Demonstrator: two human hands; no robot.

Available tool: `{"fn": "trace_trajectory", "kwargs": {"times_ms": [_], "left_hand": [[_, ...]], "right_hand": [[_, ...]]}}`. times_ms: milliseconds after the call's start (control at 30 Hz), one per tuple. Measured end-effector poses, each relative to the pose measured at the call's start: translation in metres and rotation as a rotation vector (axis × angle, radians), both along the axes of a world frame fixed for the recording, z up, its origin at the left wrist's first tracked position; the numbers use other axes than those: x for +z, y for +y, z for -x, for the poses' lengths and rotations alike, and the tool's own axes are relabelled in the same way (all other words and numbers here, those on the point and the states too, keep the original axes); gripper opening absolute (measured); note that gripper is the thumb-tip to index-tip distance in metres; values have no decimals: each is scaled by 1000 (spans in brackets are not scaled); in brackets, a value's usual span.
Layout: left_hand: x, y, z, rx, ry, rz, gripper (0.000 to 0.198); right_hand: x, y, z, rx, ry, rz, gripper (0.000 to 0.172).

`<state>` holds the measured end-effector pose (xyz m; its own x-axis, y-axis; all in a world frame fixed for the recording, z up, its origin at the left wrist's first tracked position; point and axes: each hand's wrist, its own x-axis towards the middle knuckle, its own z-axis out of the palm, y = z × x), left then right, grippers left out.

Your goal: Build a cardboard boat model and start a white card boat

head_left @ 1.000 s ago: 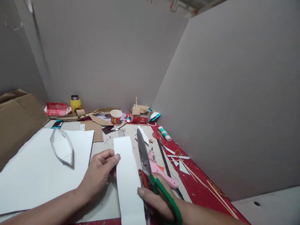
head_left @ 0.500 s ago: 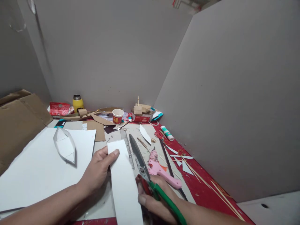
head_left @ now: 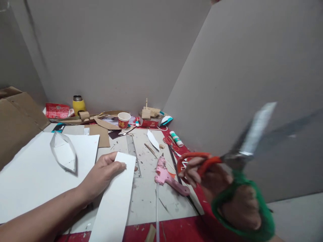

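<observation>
My left hand [head_left: 102, 174] pinches the top of a long white paper strip [head_left: 114, 198], thumb on the near face and a fingertip showing past its right edge. Over at the right, my right hand [head_left: 214, 178] has its fingers through the handles of large scissors [head_left: 252, 137], one handle orange and one green. Their blades point up and to the right, blurred by motion, well apart from the strip. Between the hands lies a pink glue gun [head_left: 164, 173] with a clear glue stick [head_left: 157, 208]. A white paper boat shape [head_left: 63, 151] rests on a white sheet [head_left: 27, 181] at left.
Behind are a paper cup [head_left: 124, 121], a yellow bottle [head_left: 79, 107] and a small cardboard model [head_left: 150, 117]. A ruler [head_left: 133, 156], a leaf-shaped paper piece [head_left: 152, 139] and a green-white tube [head_left: 176, 138] lie mid-table. A cardboard box [head_left: 20, 124] stands left; grey walls enclose the table.
My right hand has swung the scissors away from the paper strip, out to the right and upward. The strip now slants down to the left in my left hand.
</observation>
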<state>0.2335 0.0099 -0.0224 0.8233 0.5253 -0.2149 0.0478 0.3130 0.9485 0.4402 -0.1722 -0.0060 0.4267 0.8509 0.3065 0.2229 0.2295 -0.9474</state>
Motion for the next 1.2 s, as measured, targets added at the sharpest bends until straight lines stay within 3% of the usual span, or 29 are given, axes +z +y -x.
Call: {"fn": "trace_trajectory", "kwargs": {"times_ms": [167,267,367,800,1000,1200], "left_hand": [[0,-6,2,-27,15,4,17],[0,-9,4,-31,-17,-21,15],[1,-12,4,-29,-28,-48,15],[3,-16,7,-51,-66,-81,24],[3,-15,8,-68,-88,-128,22],[3,-16,8,-61,-88,-102,21]], "right_hand": [[-17,2,-9,183,-620,338,42],[-12,6,-15,181,-946,420,39],[-5,11,-16,183,-1093,521,39],[2,20,-13,160,-1201,531,39],[-2,21,-15,160,-1264,510,34],[-5,23,-17,152,-1298,474,40]]}}
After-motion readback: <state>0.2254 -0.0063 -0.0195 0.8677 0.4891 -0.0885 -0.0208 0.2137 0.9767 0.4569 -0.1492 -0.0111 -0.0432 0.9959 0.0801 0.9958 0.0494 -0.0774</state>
